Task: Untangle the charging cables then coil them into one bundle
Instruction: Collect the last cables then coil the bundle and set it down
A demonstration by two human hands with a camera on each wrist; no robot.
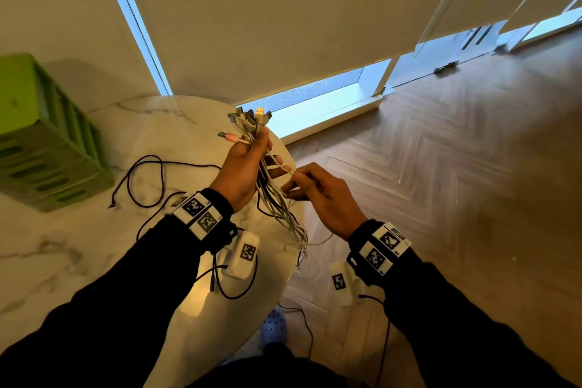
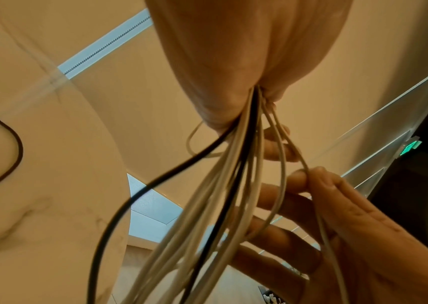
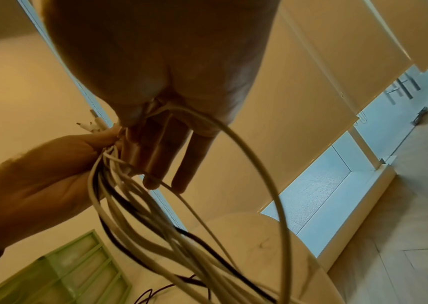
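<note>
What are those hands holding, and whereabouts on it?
The left hand grips the bunch of cables just below their plug ends. The right hand pinches one white cable partway along.

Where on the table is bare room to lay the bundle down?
Bare marble table lies near the left forearm, below the green crate, and far side behind the dark cable. Crowded: table edge under the cable bundle, where strands trail.

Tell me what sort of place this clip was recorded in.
Probably a home or apartment room, though a small office is possible: a round white marble-look table, herringbone wood floor, and cream roller blinds drawn over floor-level windows.
</note>
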